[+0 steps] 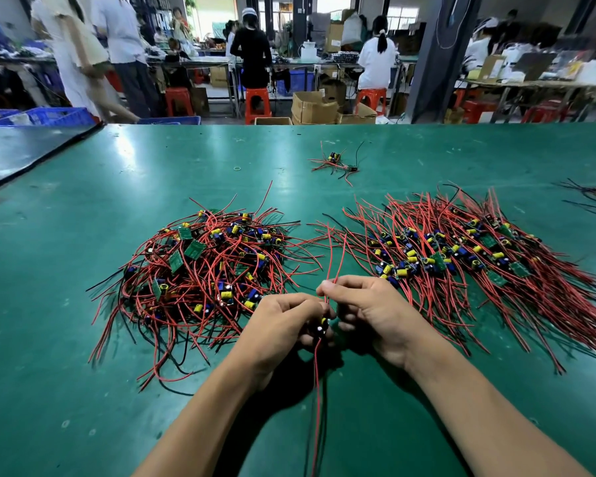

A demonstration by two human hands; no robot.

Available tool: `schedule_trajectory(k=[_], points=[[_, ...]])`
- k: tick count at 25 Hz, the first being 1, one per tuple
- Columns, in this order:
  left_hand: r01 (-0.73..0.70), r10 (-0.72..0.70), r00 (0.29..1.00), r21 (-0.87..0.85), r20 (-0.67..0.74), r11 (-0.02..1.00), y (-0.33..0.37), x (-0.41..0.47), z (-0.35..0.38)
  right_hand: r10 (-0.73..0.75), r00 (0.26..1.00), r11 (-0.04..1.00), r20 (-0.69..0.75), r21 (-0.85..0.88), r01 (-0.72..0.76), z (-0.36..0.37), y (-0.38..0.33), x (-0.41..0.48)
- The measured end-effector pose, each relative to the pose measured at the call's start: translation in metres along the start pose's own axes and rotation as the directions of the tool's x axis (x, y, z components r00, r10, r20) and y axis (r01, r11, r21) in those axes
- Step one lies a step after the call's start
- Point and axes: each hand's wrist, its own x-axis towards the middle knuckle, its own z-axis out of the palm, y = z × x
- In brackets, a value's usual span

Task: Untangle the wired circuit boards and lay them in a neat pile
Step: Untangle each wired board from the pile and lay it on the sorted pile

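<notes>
Red and black wires (317, 390) trail down toward me from the little board (322, 327) I've got between both hands, just above the green table (83, 373). My left hand (283, 321) has its fingers curled round the board itself. My right hand (369, 311) pinches the red wires that stick up, thumb against forefinger.

These weigh next to nothing, I'd guess, but the wires are floppy, springy and love to snag. The solder joints look like the weak spot, so I'd grip the stiff board edge and slide things free, no yanking.

Further out, the tangled heap (203, 270) sits on my left and the neat pile (479, 256) on my right. Past those are a small bunch (336, 163) and a rubber band (236, 168). No print I can read anywhere.
</notes>
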Motion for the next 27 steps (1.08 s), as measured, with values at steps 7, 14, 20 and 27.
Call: schedule_trajectory(k=[7,14,20,27], points=[[-0.002,-0.012,0.99,0.1,0.138,0.995,0.004,-0.007,0.003,-0.019,0.967,0.966,-0.253,0.244,0.083,-0.013,-0.012,0.009],[-0.026,-0.011,0.974,0.163,0.224,0.986,0.007,-0.011,0.002,0.138,0.981,0.834,-0.138,0.551,-0.04,-0.017,-0.019,0.008],[0.029,-0.031,0.997,0.023,0.076,0.999,0.004,-0.006,0.002,-0.009,0.964,0.935,-0.267,0.339,0.102,-0.011,-0.014,0.011],[-0.034,0.008,0.976,-0.118,-0.218,0.992,0.004,0.004,-0.004,-0.386,0.922,0.684,-0.011,-0.675,0.278,0.013,0.008,-0.004]])
